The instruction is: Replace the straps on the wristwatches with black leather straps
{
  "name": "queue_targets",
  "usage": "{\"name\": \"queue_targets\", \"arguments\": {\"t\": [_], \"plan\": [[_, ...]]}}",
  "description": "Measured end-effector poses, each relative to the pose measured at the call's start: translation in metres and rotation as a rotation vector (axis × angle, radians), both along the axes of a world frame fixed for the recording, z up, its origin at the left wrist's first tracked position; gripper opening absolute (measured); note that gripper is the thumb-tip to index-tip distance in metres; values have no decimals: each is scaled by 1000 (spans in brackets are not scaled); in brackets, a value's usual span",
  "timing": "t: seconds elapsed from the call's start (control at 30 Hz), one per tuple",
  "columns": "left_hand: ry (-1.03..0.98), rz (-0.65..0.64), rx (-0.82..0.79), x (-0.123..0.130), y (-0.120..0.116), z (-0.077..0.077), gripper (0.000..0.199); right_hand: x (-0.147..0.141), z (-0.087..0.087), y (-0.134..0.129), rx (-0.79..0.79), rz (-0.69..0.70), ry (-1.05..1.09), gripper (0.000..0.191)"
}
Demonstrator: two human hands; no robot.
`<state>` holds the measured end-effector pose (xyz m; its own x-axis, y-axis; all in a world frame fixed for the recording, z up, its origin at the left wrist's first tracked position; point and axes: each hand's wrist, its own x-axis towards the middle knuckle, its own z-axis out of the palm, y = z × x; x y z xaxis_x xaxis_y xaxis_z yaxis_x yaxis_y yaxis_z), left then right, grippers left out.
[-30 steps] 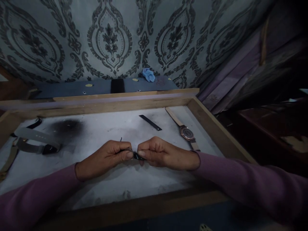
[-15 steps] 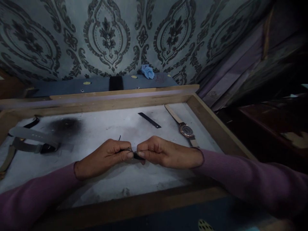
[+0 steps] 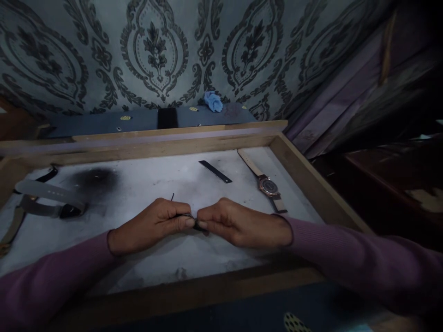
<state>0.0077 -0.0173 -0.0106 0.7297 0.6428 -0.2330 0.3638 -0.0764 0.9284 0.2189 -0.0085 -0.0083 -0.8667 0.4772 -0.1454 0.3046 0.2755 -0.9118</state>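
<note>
Over the middle of the box, both hands meet on a small dark watch (image 3: 198,226), mostly hidden by the fingers; a bit of metal rim and black strap shows. My left hand (image 3: 161,226) is closed on its left side, thumb on top. My right hand (image 3: 235,223) pinches the black strap end from the right. A thin dark rod (image 3: 172,197) sticks out behind my left hand. Beyond the hands lies a flat black blade (image 3: 215,171) with a slanted end and a hole. A brown-strapped watch (image 3: 268,186) lies face down near my right wrist.
A shallow wooden box (image 3: 180,150) with a white, smudged floor surrounds the work. Several watches with straps, one a grey strap (image 3: 48,191), lie at its left. Behind the rim are a black rectangular object (image 3: 167,118) and a crumpled blue cloth (image 3: 213,101).
Both hands keep their grip on the small watch and stay almost in place. My right hand has tilted slightly, and a little less of the black strap shows.
</note>
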Motion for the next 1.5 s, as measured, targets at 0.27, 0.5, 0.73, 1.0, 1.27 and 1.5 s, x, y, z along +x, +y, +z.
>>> {"name": "queue_targets", "arguments": {"t": [0.27, 0.5, 0.73, 1.0, 1.27, 1.5], "plan": [[-48, 60, -91, -2, 2, 4, 32, 0, 0, 2, 9, -45, 77, 26], [-100, 105, -230, -5, 2, -1, 34, -1, 1, 4, -69, -103, 105, 30], [-184, 140, -282, -7, 3, -3, 31, -1, 5, 7, -36, -199, 135, 35], [-204, 127, -286, -6, 3, -1, 29, -5, 1, 6, -151, -319, 224, 37], [-169, 103, -246, -6, 4, 0, 31, -7, -3, 7, -205, -397, 251, 25], [-215, 99, -342, -7, 3, 0, 29, -5, -3, 11, -276, -373, 278, 21]]}}
